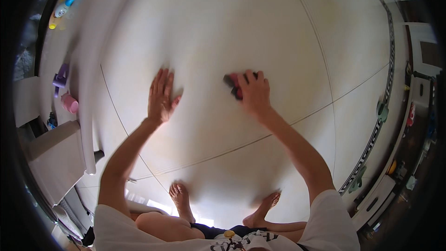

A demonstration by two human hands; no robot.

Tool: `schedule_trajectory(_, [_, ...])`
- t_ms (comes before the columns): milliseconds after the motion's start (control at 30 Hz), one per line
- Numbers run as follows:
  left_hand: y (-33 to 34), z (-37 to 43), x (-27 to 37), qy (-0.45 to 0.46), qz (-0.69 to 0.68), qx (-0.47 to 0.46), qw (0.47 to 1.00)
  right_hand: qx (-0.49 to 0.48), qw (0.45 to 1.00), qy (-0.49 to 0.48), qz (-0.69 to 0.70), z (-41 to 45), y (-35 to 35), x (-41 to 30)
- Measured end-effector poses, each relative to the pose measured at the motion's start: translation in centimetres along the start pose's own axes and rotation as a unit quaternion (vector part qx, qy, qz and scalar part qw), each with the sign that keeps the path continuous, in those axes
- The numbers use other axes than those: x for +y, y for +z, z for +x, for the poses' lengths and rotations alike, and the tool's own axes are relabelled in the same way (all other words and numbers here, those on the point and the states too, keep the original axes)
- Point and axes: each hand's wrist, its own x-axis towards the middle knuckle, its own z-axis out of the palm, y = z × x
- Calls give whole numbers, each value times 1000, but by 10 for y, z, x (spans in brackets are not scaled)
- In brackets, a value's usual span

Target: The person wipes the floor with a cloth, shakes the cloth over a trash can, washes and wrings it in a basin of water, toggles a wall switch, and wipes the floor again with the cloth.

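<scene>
Bare feet flank the bottom of the view, on a floor of large pale tiles (pixel 209 139). My left hand (pixel 162 94) is spread flat, palm down, fingers pointing away from me, with nothing in it. To its right, my right hand (pixel 255 92) is closed over a small dark red and black object (pixel 231 81) at the tiles; the fingers hide much of it, and its exact kind cannot be told.
A low ledge at left holds a pink cup (pixel 70 103), a purple item (pixel 61 78) and bottles (pixel 66 5). Green slippers (pixel 382 111) lie apart by the patterned tile border (pixel 392 52). White drawers (pixel 374 200) line the right.
</scene>
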Motion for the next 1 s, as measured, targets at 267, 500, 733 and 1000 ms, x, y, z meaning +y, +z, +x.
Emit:
schedule_trajectory(267, [14, -1, 8, 17, 126, -39, 991, 24, 974, 153, 166, 103, -21, 92])
schedule_trajectory(500, [1, -6, 1, 17, 127, -35, 991, -117, 658, 385, 637, 86, -81, 138])
schedule_trajectory(733, [6, 1, 5, 23, 92, -20, 995, 12, 939, 296, 173, 69, -21, 124])
schedule_trajectory(1000, [2, -3, 4, 25, 85, -12, 996, -34, 989, 140, 15, 97, -23, 61])
